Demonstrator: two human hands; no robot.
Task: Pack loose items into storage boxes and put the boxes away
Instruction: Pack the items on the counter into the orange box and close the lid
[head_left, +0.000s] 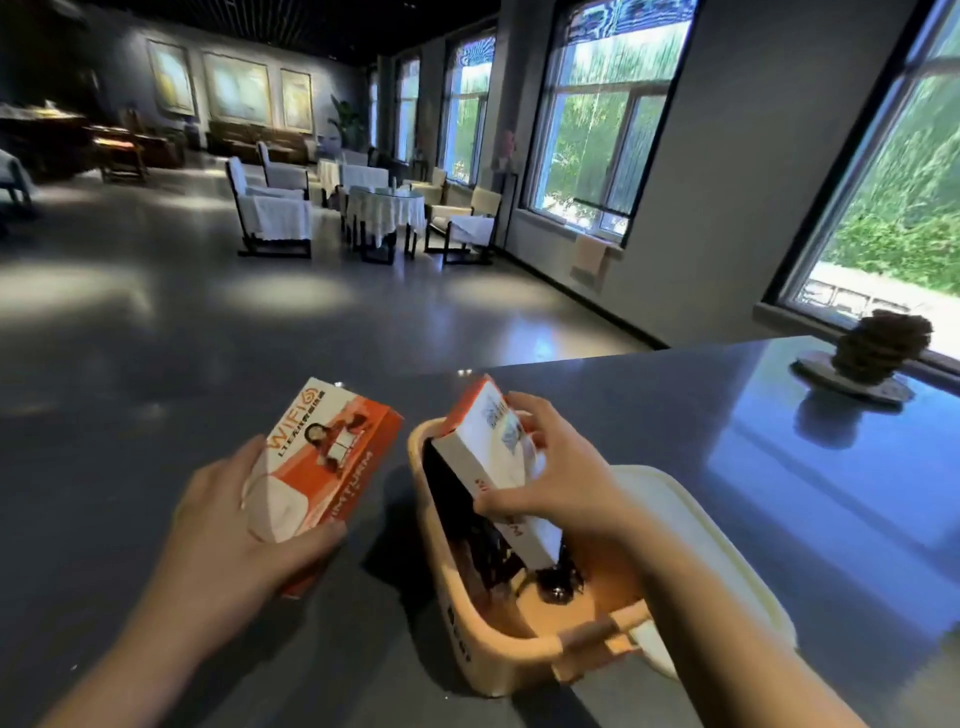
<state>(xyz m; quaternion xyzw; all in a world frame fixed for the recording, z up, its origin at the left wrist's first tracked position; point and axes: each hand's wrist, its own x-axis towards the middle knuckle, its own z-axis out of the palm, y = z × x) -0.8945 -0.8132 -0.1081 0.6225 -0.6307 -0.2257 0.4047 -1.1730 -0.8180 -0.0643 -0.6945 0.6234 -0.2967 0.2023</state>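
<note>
At lower centre of the frame, the right hand (558, 483) has its fingers clamped on an orange-and-white carton (498, 467), tilted end-down to slide into the beige storage box (498, 654). The left hand (228, 525) grips a second carton (327, 467) above the surface (727, 415), probably next in line.

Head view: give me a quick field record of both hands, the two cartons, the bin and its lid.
left hand: grips an orange and white WiFi carton, held over the counter left of the bin
right hand: grips a second carton, tilted, lower end inside the bin
storage bin: beige, open, on the counter
bin contents: dark items, too dim to identify
lid: off, lying beside the bin on its right
counter extras: pinecone-like ornament at far right
</note>
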